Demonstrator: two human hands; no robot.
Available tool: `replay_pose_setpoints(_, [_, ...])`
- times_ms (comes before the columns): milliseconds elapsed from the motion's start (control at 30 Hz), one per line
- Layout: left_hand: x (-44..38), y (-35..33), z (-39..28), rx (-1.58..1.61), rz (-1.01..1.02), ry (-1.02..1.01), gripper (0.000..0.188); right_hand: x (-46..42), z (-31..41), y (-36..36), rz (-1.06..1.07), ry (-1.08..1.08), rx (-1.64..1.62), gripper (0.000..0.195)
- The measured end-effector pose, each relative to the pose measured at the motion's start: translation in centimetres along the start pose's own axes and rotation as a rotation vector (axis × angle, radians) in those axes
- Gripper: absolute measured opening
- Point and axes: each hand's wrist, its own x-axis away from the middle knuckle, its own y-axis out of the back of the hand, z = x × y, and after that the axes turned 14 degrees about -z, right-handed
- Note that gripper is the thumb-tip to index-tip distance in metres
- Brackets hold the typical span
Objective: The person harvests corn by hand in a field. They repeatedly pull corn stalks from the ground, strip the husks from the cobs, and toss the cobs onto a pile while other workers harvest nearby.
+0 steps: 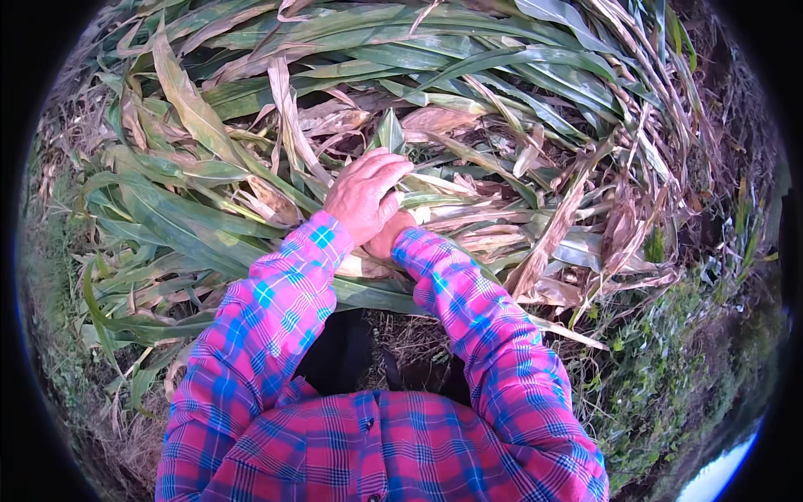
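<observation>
In the middle of the head view, my left hand (367, 191) is bent over a heap of cut maize stalks, its fingers together and curved to the right. My right hand (390, 235) lies just below it, partly covered by the left. What either palm encloses is hidden. A green leaf tip (389, 133) points up just beyond my left fingertips. Pale husk (421, 215) shows right beside my right hand. Close by on the left is a maize ear in dry husk (274, 199); another brown husk-covered ear (442, 119) lies farther out.
Long green maize leaves (426, 53) arch across the far side of the heap. Dry brown leaves (558, 226) tangle at the right. Low green weeds (665, 383) grow at the lower right, and dry grass (408, 339) covers the ground before my body.
</observation>
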Motion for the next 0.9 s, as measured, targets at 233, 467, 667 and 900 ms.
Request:
replay_pose_setpoints(233, [3.7, 0.4, 7.4, -0.471, 0.765, 0.565, 0.038, -1.7, -4.9, 7.0, -0.091, -0.062, -0.152, 0.033])
replay_pose_setpoints(467, [4.0, -0.2, 8.4, -0.493, 0.605, 0.538, 0.035, -7.0, -14.1, 14.4, -0.525, -0.283, 0.636, 0.049])
replay_pose_setpoints(667, [4.8, -0.4, 9.1, -0.46, 0.458, 0.532, 0.033, -8.7, -13.8, 9.7, -0.671, 0.055, 0.703, 0.038])
replay_pose_setpoints(900, [5.5, 0.2, 8.1, -0.429, 0.371, 0.57, 0.032, -9.7, -12.3, 13.1, -0.257, -0.15, 0.766, 0.035])
